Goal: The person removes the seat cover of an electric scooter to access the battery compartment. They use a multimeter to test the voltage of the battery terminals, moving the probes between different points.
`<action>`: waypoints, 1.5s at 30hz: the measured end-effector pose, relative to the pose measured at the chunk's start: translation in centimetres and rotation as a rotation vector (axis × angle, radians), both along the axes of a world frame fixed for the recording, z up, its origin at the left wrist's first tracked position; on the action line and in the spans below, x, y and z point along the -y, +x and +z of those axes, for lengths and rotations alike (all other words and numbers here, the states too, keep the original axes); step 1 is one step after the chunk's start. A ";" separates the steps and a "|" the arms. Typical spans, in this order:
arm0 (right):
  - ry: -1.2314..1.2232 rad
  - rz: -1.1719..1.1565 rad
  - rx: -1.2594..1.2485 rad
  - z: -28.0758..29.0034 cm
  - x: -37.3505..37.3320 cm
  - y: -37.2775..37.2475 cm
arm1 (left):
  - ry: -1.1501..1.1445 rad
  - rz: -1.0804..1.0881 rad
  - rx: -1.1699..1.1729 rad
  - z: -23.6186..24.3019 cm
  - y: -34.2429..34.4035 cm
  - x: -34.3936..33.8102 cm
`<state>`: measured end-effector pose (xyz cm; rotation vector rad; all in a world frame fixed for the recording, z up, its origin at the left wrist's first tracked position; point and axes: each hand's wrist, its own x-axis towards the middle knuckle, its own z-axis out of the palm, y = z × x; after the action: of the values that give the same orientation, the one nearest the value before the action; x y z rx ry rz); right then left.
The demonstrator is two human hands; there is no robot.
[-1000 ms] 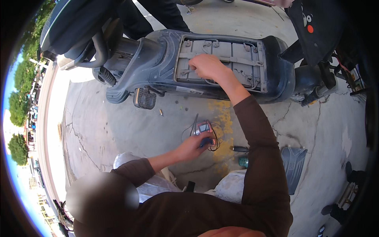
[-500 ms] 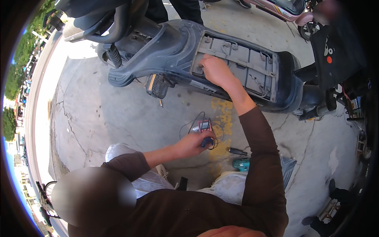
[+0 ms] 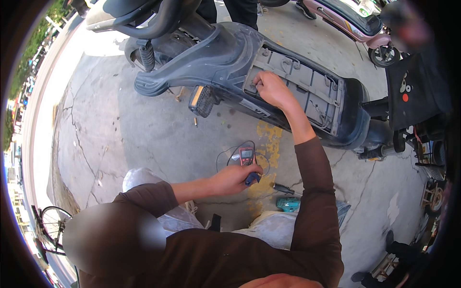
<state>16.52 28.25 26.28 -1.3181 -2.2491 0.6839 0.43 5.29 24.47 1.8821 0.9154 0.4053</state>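
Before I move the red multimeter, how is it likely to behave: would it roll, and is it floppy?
The red multimeter would probably slide rather than roll, since its body looks boxy. Its straight-edged casing suggests stiffness, but the thin black cable beside it seems floppy, curving in a loose loop.

Outdoor roadside, concrete ground, road, trees

You see pale lettering, partly legible, on the side strip of the grey scooter | your meter's screen: marks too small to read | pink scooter: side lettering, unclear
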 end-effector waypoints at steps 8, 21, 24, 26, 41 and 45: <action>0.178 -0.113 0.028 2.3 2.1 -0.9 | -0.008 0.011 0.005 -0.2 -0.2 -0.2; 0.262 0.012 -0.011 0.6 2.1 -0.9 | -0.030 -0.019 -0.026 1.3 -0.8 -0.2; 0.265 -0.016 0.004 0.0 1.7 -1.3 | -0.056 -0.023 -0.007 1.4 -0.9 -0.4; 0.295 0.009 -0.009 -0.6 1.4 -1.4 | -0.042 0.009 0.051 0.8 -1.1 -0.1; 0.404 0.172 -0.088 0.9 2.6 2.3 | -0.443 0.511 0.789 3.6 0.4 -5.1; -0.025 0.193 -0.250 6.9 6.1 4.7 | -0.592 0.631 1.155 6.6 -0.2 -7.7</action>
<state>21.18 22.18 33.18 -0.9728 -2.1836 0.8936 0.25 12.99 31.05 0.5576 0.6510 1.2618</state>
